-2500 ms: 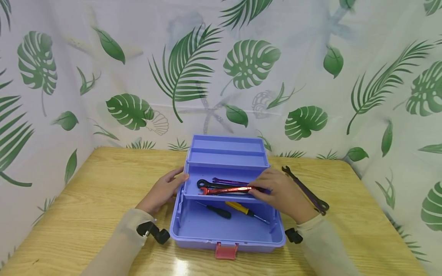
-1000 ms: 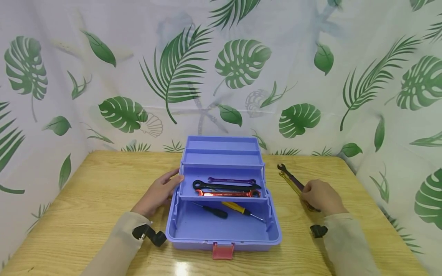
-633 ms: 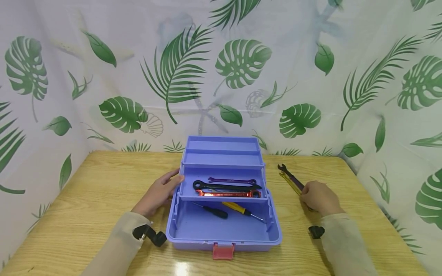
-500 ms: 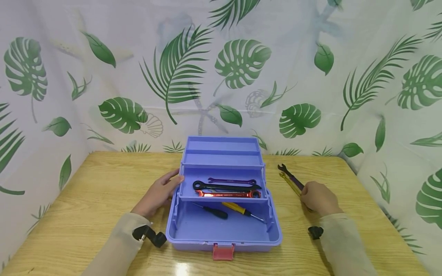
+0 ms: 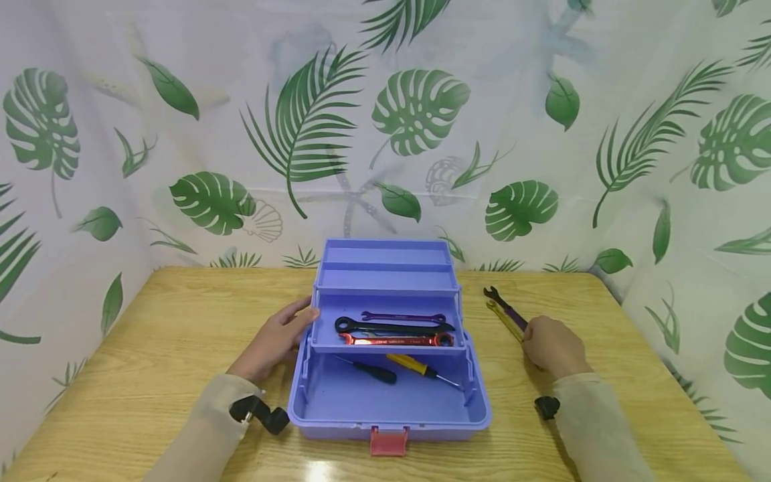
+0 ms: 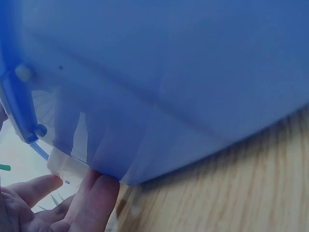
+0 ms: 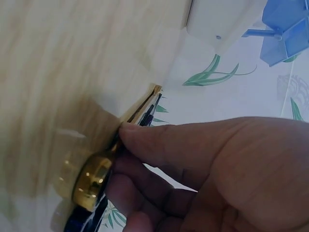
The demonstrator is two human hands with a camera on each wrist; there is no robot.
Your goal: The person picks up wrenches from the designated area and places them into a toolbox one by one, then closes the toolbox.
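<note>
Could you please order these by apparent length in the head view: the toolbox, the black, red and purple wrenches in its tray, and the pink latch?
1. Blue toolbox
2. Black wrench and red wrench: too alike to rank
3. Purple wrench
4. Pink latch

Head view: evenly lit, fairly bright; source out of frame. Small white glare spot at near edge of pale-yellow wood-grain table (image 5: 199, 321); highlight streak on glossy red metal wrench (image 5: 394, 340). Soft shadows under both forearms. Left wrist: dim, blue cast; side of blue-violet plastic toolbox (image 6: 159, 72) soft, background at lower left washed out. Right wrist: wood grain blurred, bare right hand (image 7: 222, 169) shaded, specular glints on polished gold metal wrench (image 7: 93, 181).
</note>
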